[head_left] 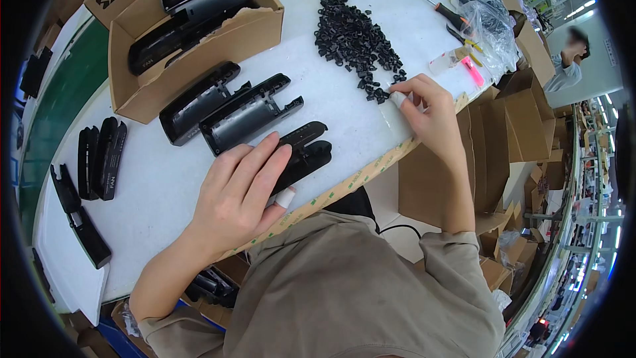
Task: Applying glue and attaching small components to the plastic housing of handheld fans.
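Note:
My left hand [240,189] is closed over a black plastic housing [306,160] with a forked far end, pressing it to the table near the front edge. White tape or a finger cot covers its thumb. At the near tip of a heap of small black plastic clips [354,34], my right hand [429,111] has thumb and index finger pinched together. Whatever sits between those fingertips is too small to make out. Beyond my left hand, two more open black housings [248,116] lie side by side, hollow side up.
A cardboard box [199,56] of black housings stands at the back left. More housings [99,159] lie at the left. Screwdrivers [445,11], cutters, a pink item [472,73] and clear plastic bags [487,20] are at the right. Cardboard boxes [457,159] stand beside the table.

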The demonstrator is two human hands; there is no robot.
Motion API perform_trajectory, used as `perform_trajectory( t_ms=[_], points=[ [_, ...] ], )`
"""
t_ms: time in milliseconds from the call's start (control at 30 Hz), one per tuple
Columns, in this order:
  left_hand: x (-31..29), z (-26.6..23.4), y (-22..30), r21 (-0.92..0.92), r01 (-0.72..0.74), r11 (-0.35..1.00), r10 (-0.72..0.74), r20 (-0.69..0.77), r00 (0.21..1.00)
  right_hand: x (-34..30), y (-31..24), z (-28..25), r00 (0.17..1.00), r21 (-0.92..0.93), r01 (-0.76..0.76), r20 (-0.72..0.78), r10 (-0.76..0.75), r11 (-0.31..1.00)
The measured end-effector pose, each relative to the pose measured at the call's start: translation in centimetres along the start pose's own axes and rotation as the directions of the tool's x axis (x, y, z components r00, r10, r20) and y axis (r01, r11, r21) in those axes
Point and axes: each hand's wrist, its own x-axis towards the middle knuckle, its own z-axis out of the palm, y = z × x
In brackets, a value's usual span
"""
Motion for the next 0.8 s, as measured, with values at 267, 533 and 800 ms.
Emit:
perform_trajectory(
  t_ms=[267, 533, 800],
  points=[
    [-0.5, 0.1, -0.1, 0.019, -0.017, 1.0, 0.017, -0.006, 1.0, 0.5, -0.1, -3.0, 0.855, 0.127, -0.379, 0.428, 0.294, 0.917],
    [-0.3, 0.0, -0.1, 0.043, -0.024, 0.999, 0.024, 0.009, 1.0, 0.7, 0.5, -2.4, 0.887, 0.063, -0.376, 0.313, 0.339, 0.925],
    [-0.5, -1.1, 0.6, 0.341, -0.062, 0.938, 0.015, 0.138, 0.99, 0.5, -1.3, -2.3, 0.95, -0.082, -0.195, 0.231, 0.209, 0.977]
  ],
)
